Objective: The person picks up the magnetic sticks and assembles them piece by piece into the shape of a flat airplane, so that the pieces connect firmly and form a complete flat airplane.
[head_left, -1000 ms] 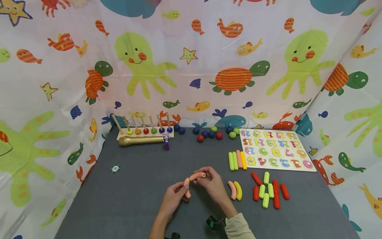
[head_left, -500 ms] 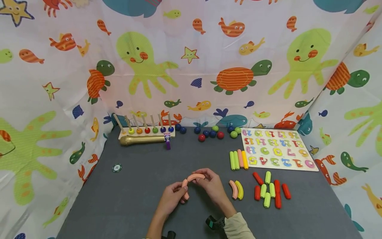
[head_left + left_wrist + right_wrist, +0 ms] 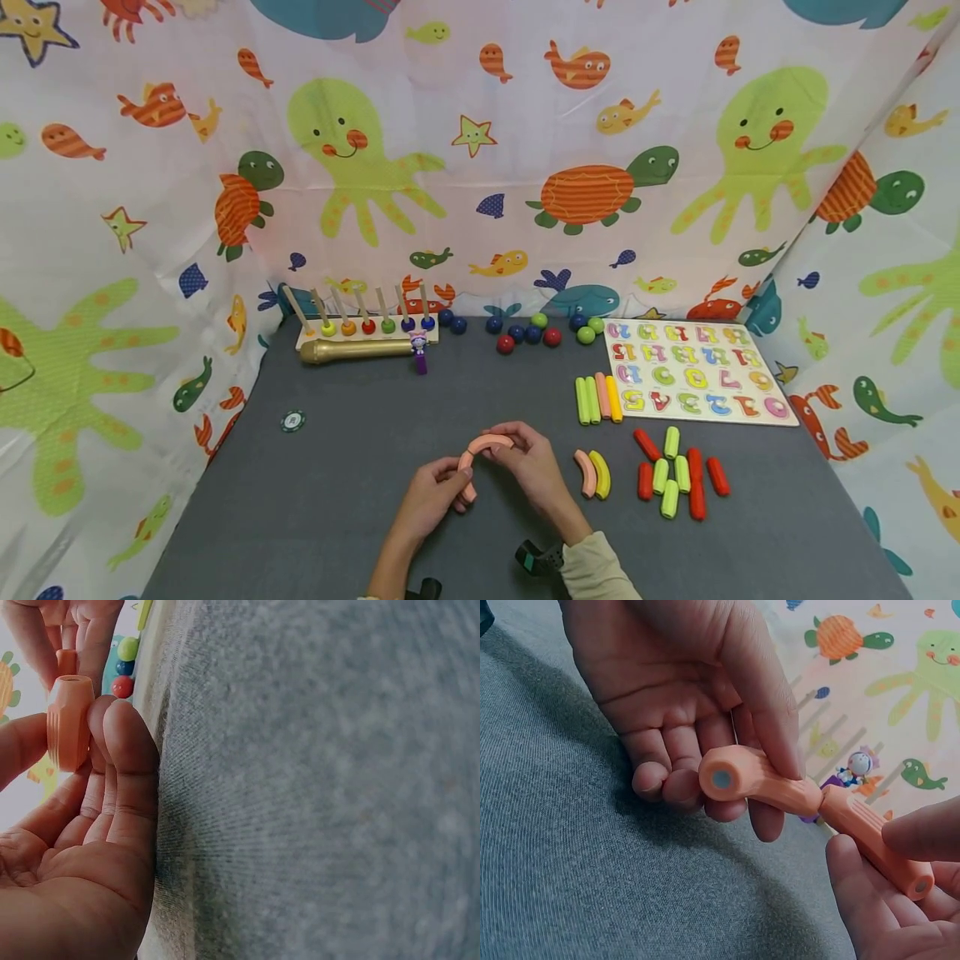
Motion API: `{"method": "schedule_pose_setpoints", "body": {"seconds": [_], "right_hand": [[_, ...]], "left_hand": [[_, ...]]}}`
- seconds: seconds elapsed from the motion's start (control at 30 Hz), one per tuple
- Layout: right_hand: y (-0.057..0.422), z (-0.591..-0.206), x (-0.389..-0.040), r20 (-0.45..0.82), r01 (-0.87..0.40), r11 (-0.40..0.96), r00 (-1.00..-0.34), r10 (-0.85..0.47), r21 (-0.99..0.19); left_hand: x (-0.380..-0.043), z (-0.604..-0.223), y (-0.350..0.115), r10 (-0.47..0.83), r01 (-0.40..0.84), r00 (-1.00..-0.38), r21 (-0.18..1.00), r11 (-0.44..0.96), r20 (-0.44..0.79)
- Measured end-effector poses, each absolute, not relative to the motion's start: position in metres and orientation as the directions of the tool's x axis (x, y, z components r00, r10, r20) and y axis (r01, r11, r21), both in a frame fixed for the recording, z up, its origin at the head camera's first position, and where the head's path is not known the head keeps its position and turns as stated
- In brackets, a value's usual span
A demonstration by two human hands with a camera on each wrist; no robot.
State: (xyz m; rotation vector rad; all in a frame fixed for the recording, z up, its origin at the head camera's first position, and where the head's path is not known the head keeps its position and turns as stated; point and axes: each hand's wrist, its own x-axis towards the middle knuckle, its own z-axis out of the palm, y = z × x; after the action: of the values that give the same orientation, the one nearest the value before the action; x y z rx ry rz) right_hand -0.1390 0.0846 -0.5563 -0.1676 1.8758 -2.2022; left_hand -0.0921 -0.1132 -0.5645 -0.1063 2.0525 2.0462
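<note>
In the head view my left hand (image 3: 433,493) pinches a curved peach magnetic stick (image 3: 465,479) between thumb and fingers. My right hand (image 3: 534,468) grips a second curved peach stick (image 3: 489,441) by its far end. The two sticks meet end to end and form an arch above the table. The right wrist view shows the right-hand stick (image 3: 761,778) with a grey disc in its end, touching the left-hand stick (image 3: 876,840). To the right of my right hand lie another curved peach stick (image 3: 585,474) and a curved yellow stick (image 3: 599,475).
Short red sticks (image 3: 696,483) and green sticks (image 3: 671,498) lie at right. Long sticks (image 3: 583,401) lie beside a number board (image 3: 697,371). Behind are coloured balls (image 3: 533,334), a peg rack (image 3: 367,328), a gold tube (image 3: 363,350) and a small figure (image 3: 419,354). A chip (image 3: 293,421) lies left.
The two peach sticks have turned from an angled meeting into a smoother arch, their ends lining up. Both hands keep their grip and have shifted only slightly.
</note>
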Motion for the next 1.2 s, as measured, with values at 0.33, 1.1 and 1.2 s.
{"method": "schedule_pose_setpoints", "body": {"seconds": [0.33, 1.1, 1.2], "right_hand": [[0.0866, -0.5588, -0.1375, -0.005, -0.098, 0.339, -0.957, -0.29, -0.936], [0.0826, -0.5557, -0.1391, -0.048, 0.069, -0.068, -0.96, -0.275, -0.995], [0.0813, -0.5559, -0.1394, -0.05, 0.061, -0.032, -0.956, -0.288, -0.998]], "left_hand": [[-0.0917, -0.5622, -0.1169, 0.11, -0.206, -0.972, 0.978, 0.028, -0.208], [-0.0902, -0.5596, -0.1179, 0.184, -0.164, -0.967, 0.984, 0.073, -0.175], [-0.0891, -0.5582, -0.1188, 0.177, -0.163, -0.968, 0.982, 0.095, -0.178]]}}
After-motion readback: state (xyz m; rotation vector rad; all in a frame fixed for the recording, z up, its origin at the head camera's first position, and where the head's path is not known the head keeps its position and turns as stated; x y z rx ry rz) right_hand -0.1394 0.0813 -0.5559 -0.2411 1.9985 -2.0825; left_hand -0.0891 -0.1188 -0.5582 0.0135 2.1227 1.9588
